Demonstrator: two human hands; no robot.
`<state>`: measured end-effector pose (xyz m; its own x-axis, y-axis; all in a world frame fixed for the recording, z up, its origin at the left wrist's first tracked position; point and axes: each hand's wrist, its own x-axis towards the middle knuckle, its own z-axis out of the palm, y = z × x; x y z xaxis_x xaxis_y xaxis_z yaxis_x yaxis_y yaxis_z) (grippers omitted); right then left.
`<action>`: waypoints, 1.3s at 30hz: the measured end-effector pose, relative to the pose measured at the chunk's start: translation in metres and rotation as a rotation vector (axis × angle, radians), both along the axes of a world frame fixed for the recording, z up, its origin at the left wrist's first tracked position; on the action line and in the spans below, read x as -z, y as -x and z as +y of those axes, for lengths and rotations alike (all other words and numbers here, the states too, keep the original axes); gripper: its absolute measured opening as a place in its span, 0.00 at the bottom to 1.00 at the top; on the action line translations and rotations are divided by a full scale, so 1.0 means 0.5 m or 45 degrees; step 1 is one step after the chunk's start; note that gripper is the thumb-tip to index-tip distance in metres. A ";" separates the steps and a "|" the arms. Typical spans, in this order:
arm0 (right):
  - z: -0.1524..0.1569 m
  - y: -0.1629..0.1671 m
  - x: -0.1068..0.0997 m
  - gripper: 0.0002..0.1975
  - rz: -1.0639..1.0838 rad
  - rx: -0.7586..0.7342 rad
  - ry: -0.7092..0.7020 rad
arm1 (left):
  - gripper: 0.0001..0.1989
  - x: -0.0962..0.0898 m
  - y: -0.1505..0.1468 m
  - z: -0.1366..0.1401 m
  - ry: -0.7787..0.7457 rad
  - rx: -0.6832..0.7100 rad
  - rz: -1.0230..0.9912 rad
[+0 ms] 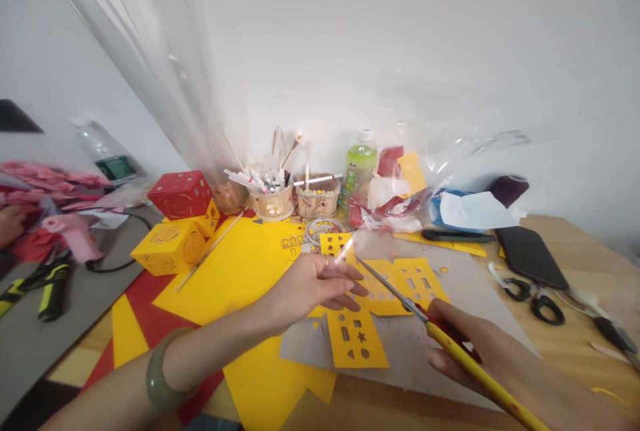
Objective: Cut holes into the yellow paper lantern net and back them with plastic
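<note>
My left hand reaches over a yellow cut-out sheet, palm partly turned up and fingers loosely bent. A shiny, clear strip sticks up at its fingers and seems pinched there. My right hand grips a long tool with a yellow handle and a thin metal shaft. Its tip points left, close to the strip and above the sheet. The sheet is cross-shaped, with star, round, triangular and rectangular holes, and lies on a grey board. My left hand and forearm cover part of it.
Yellow paper and red paper lie left. Beyond are a red box, a yellow box, decorated cups and a green bottle. Black-handled scissors and a dark phone-like slab lie right. Another person's hand shows far left.
</note>
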<state>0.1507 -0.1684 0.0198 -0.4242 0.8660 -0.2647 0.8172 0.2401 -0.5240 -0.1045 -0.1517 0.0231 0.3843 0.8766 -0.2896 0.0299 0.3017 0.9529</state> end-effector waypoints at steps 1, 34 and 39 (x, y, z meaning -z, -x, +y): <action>0.000 -0.002 0.003 0.18 -0.008 0.003 0.005 | 0.09 0.000 0.000 0.000 0.005 0.002 0.003; -0.006 0.019 0.016 0.17 -0.090 0.024 0.134 | 0.09 0.004 -0.010 0.001 0.144 0.166 -0.137; -0.006 0.033 0.014 0.18 0.027 0.045 0.194 | 0.08 -0.002 -0.020 0.007 0.209 0.211 -0.084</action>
<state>0.1342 -0.1717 0.0130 -0.4012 0.8309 -0.3856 0.8122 0.1281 -0.5691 -0.0948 -0.1484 0.0240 0.5418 0.7432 -0.3926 0.0309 0.4492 0.8929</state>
